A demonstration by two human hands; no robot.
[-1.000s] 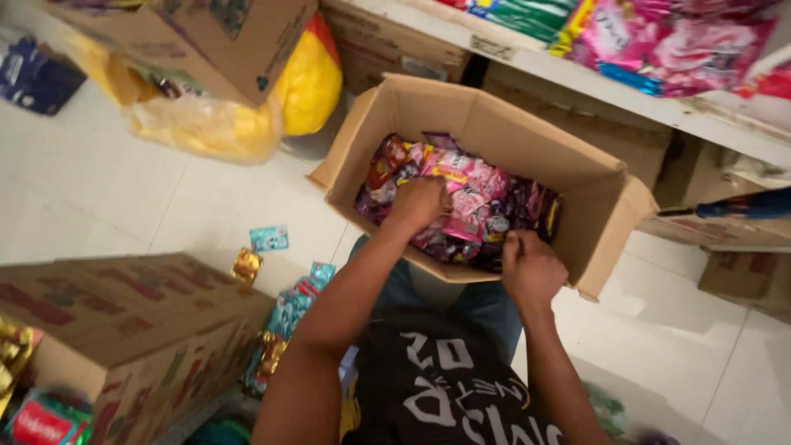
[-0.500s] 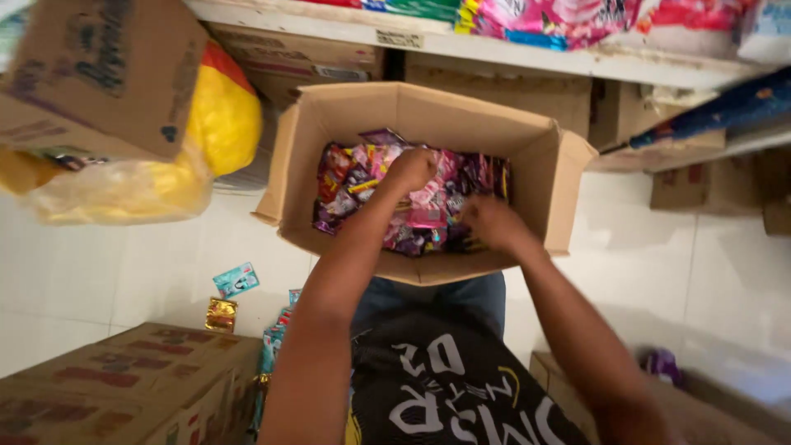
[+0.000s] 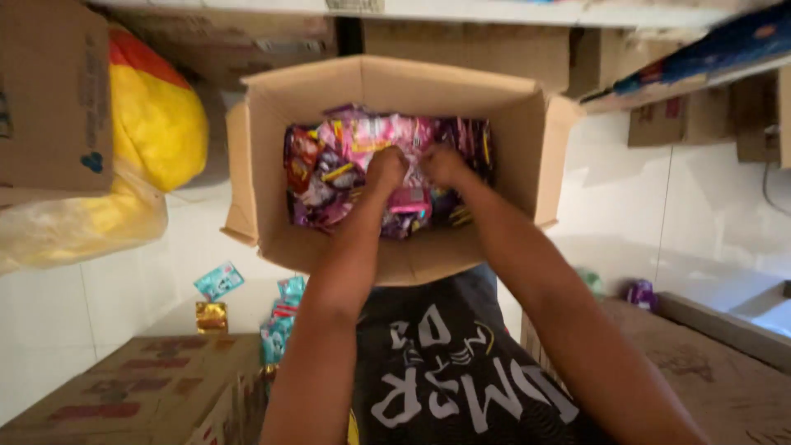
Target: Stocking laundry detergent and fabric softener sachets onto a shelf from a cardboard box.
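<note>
Hands deep in a box of snack packets

Cardboard box (image 3: 395,247) sits open-topped on the lap of a person, seen from above by a camera on the head. It is the landmark for everything below.

Inside the box lies a heap of small shiny packets (image 3: 329,165), mostly pink and purple, loose and overlapping. Both forearms reach into the middle of the heap. The left hand (image 3: 386,169) is curled into a closed fist among the packets; the right hand (image 3: 443,163) is curled closed just beside it, the two nearly touching. Each seems to bunch a few packets, but which ones cannot be told, since the fingers are buried.

Left of the box, a yellow and red plastic bag (image 3: 156,124) bulges against another carton (image 3: 49,91). Below and left of the box, a few stray packets (image 3: 219,280) lie on the white tiled floor (image 3: 124,288). Behind the box runs a shelf (image 3: 494,10) with more cartons under it.

Likely trouble, as a judgement: the box rests only on the thighs, so a hard pull with both fists could tip it toward the floor and spill the heap. Slippery wrappers grabbed in a bunch may slide out of the fists and join those on the floor. Squeezing tightly could also crush or burst a packet.
</note>
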